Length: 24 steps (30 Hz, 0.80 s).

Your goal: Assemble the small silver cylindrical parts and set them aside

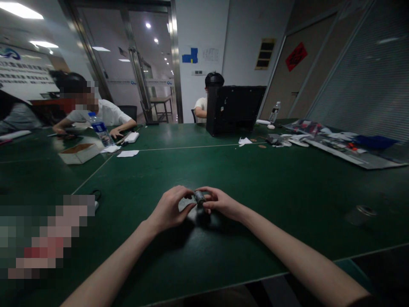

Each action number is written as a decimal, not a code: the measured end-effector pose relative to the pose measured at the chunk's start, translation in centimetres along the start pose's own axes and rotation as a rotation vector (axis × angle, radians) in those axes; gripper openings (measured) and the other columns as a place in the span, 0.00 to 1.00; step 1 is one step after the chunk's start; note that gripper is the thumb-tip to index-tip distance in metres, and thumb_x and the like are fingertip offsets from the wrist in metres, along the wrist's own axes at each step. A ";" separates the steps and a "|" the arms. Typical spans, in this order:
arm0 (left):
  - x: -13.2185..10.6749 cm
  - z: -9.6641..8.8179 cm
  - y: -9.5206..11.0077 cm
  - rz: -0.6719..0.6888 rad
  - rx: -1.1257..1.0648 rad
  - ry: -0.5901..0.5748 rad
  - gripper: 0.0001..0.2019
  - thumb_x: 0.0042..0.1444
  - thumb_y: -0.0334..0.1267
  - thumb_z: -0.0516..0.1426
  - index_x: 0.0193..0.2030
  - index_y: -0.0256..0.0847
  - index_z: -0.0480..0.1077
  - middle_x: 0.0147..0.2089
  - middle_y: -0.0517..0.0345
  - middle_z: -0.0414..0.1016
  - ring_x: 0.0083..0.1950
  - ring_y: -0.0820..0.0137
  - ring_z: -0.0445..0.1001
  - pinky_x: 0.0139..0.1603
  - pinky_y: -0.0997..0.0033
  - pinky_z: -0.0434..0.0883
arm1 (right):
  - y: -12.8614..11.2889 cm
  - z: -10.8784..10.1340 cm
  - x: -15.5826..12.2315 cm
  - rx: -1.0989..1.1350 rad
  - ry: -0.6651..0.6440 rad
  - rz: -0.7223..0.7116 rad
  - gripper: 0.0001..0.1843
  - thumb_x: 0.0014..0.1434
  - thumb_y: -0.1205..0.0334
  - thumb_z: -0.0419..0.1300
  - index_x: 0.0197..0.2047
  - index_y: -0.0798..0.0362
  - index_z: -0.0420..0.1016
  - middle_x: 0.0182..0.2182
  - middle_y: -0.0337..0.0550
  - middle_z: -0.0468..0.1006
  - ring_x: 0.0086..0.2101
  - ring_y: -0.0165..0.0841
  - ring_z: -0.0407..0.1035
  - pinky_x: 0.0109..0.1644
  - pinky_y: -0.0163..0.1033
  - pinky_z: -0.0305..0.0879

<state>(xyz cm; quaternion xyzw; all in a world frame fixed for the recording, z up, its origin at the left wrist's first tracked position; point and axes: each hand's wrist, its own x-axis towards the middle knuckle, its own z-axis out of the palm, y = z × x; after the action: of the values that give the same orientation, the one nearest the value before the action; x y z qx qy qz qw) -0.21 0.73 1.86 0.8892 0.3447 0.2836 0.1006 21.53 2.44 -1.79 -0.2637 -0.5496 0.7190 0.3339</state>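
Note:
A small grey metal cylinder (200, 197), its exact kind too small to tell, is held up a little above the green table, tilted, with a dark shadow under it. My right hand (217, 200) grips it from the right, thumb and fingers closed round its side. From the left, my left hand (175, 206) reaches its end with curled thumb and fingertips. Whether those fingertips pinch a smaller part there is hidden.
On the green table (281, 192) a metal can-like cylinder (361, 214) stands at right. Farther off are a black box (236, 110), a white open box (79, 153), a water bottle (100, 130) and a cluttered board (358, 149). Several people sit around.

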 end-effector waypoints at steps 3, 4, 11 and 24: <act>0.0 0.0 0.2 0.032 0.041 0.017 0.09 0.58 0.35 0.54 0.45 0.38 0.66 0.41 0.50 0.73 0.42 0.65 0.71 0.43 0.64 0.70 | 0.1 0.1 0.0 0.071 -0.011 0.014 0.32 0.46 0.61 0.69 0.53 0.56 0.65 0.32 0.40 0.73 0.27 0.25 0.66 0.30 0.31 0.61; 0.0 0.0 0.2 0.042 0.052 0.022 0.09 0.58 0.35 0.54 0.45 0.38 0.66 0.41 0.50 0.73 0.42 0.65 0.71 0.43 0.64 0.71 | 0.1 0.1 0.0 0.084 -0.012 0.020 0.31 0.46 0.60 0.69 0.53 0.57 0.65 0.32 0.40 0.73 0.27 0.25 0.66 0.30 0.31 0.61; 0.1 0.1 0.6 0.094 0.067 0.058 0.10 0.58 0.32 0.54 0.47 0.37 0.67 0.41 0.50 0.74 0.42 0.66 0.72 0.43 0.65 0.72 | 0.3 0.1 -0.1 0.141 -0.014 0.024 0.30 0.46 0.61 0.70 0.51 0.57 0.67 0.32 0.41 0.75 0.26 0.24 0.67 0.29 0.30 0.63; 0.2 0.6 0.0 0.213 0.124 0.110 0.11 0.59 0.34 0.55 0.48 0.37 0.68 0.37 0.51 0.76 0.36 0.68 0.72 0.37 0.68 0.71 | 0.3 -0.1 -0.2 0.177 -0.041 0.018 0.29 0.47 0.61 0.70 0.52 0.58 0.68 0.35 0.44 0.75 0.27 0.25 0.67 0.29 0.30 0.64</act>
<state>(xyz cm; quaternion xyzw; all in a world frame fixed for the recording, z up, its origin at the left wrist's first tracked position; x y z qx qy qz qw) 0.24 0.87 1.46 0.9083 0.2703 0.3192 -0.0042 21.66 2.31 -2.11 -0.2235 -0.4882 0.7730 0.3380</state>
